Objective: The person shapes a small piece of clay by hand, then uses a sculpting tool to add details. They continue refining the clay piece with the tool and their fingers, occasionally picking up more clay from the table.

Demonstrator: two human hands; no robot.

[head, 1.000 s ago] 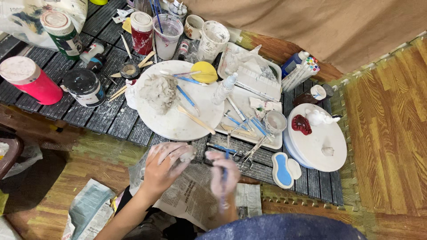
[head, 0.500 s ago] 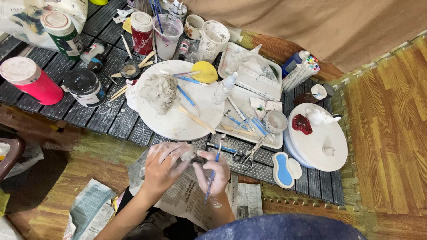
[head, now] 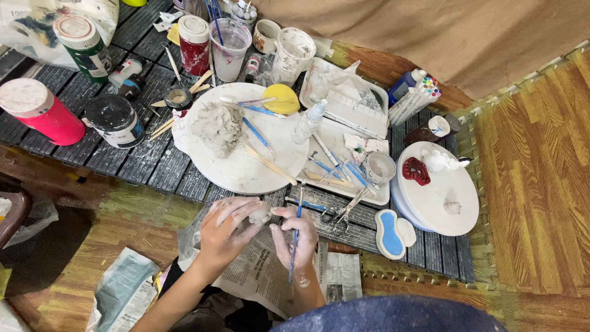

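My left hand [head: 226, 232] curls around a small pale clay piece [head: 260, 213], fingers closed on it; my right hand [head: 297, 237] grips a thin blue-handled tool [head: 295, 237], which runs upright through the fist, while its fingertips touch the clay piece from the other side; the tool's tip is too fine for me to tell its shape. Both hands hang over crumpled newspaper [head: 261, 276] at the near edge of the low dark slatted table [head: 153, 163]. Just beyond the hands, a round white board [head: 246, 166] carries a grey clay lump [head: 216, 127], a yellow sponge-like pad [head: 282, 98] and several sticks; scissors [head: 344, 212] lie to the right of the hands, beside a blue-and-white palette dish [head: 388, 232]. Farther right, a second round white board [head: 442, 190] bears a red figure [head: 417, 171] and small white pieces; between the boards, a white tray [head: 344, 147] holds brushes and a small cup. At the far left stand a pink jar [head: 38, 112], a black jar [head: 114, 120] and a green-banded can [head: 83, 46]; a clear cup of cloudy water [head: 230, 42] stands behind the first board.
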